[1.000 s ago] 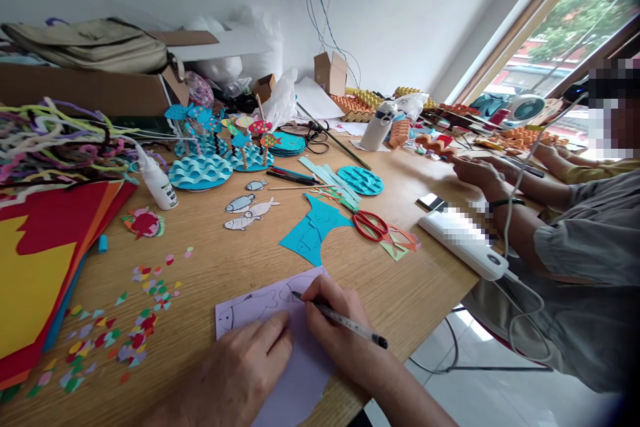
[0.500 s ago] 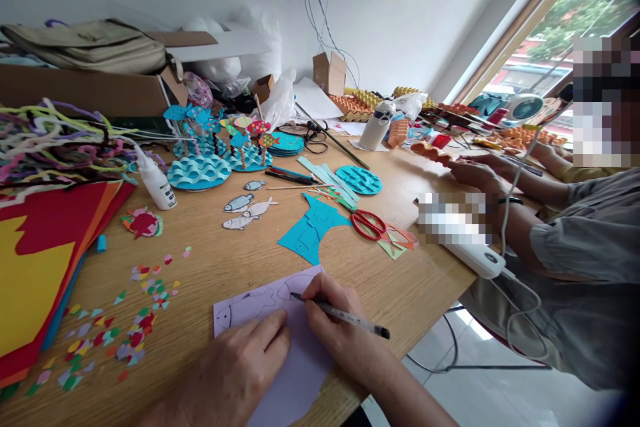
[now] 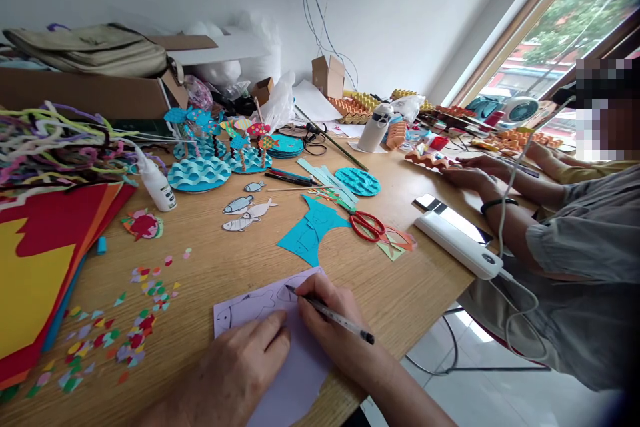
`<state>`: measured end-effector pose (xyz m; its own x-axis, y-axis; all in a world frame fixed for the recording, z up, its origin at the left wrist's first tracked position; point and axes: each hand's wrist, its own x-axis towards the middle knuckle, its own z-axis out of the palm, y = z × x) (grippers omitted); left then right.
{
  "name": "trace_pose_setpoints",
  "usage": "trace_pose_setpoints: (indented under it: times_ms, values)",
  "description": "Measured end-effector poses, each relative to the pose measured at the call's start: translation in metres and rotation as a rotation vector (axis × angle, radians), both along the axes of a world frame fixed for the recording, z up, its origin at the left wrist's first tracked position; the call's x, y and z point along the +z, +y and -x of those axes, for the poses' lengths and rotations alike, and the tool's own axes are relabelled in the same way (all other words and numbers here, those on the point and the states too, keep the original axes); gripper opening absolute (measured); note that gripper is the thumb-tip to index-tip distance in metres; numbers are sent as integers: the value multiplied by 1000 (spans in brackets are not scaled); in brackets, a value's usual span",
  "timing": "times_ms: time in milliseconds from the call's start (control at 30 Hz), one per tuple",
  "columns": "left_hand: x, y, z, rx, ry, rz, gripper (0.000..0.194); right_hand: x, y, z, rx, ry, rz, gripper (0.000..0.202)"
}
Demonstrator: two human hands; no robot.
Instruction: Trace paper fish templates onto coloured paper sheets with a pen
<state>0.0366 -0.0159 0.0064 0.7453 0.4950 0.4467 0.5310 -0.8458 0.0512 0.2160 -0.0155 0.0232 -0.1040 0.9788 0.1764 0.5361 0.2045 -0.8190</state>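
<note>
A sheet of purple paper [image 3: 295, 353] lies at the table's front edge, with a fish outline drawn along its top and a second outline beside it. My left hand [image 3: 245, 353] rests flat on the sheet, fingers stretched out and pressing it down. A black-capped pen [image 3: 340, 321] is pinched in my right hand [image 3: 330, 320], its tip touching the paper at the second outline. Beyond the sheet is a cut blue paper piece [image 3: 313, 233] with pencil-like fish lines. Several cut-out paper fish [image 3: 243, 213] lie farther left.
Red-handled scissors [image 3: 367, 225] lie behind the blue paper. Left are a glue bottle [image 3: 156, 180], confetti scraps [image 3: 133, 340] and coloured sheets [image 3: 40, 267]. A white power strip [image 3: 457, 243] runs along the right edge. Beyond it, another person's hands [image 3: 467, 177] hold an orange egg-carton piece.
My right hand and the pen have shifted slightly left, the tip moving up and left along the second outline. My left hand stays put. The other person's hands moved a little left.
</note>
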Motion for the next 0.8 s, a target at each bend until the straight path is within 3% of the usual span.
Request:
trace_pose_setpoints:
  times_ms: [500, 800]
  values:
    - [-9, 0, 0, -11, -13, 24, 43, 5, -5, -4, 5, 28, 21, 15]
    - [-12, -2, 2, 5, -3, 27, 39, 0, -1, -1, -4, 30, 8, 11]
